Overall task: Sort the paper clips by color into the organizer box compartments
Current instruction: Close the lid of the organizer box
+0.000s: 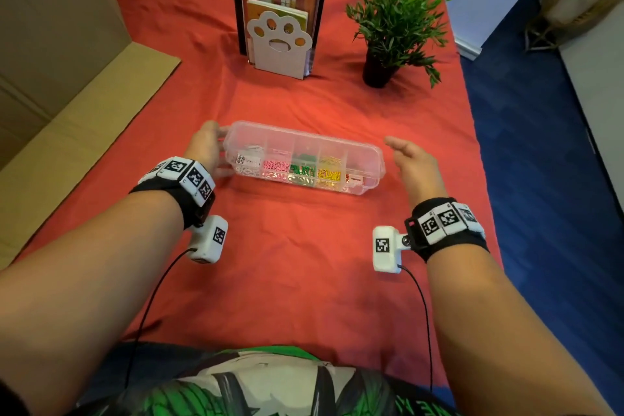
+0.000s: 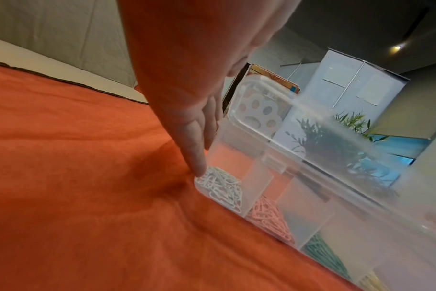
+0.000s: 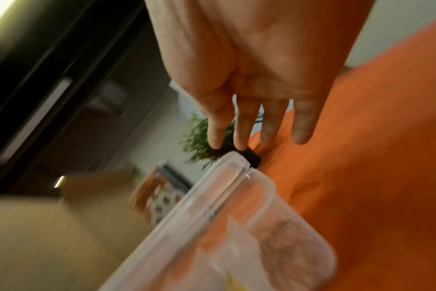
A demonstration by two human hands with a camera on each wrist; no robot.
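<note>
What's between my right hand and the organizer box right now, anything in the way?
Nothing visible. The right hand hovers open just off the right end of the organizer box, with only bare red cloth between them. The left hand already touches the opposite end.

Both forearms are bare, with no sleeves. The left hand [image 1: 206,145] has a wide black fabric wristband [image 1: 175,194] behind it, ringed with white square blocks printed with black-and-white coded markers. A small white box-shaped camera unit [image 1: 209,239] hangs from the band's inner side, carrying one such marker on its face, and a thin black cable [image 1: 152,297] leads from its lower end toward the torso. The right hand [image 1: 417,165] has a matching black wristband with white marker blocks [image 1: 447,228], a white camera unit [image 1: 387,248] fixed by a small metal screw bracket, and its own thin black cable [image 1: 426,314]. The torso wears a garment printed in green, black and off-white [image 1: 256,382]
</note>
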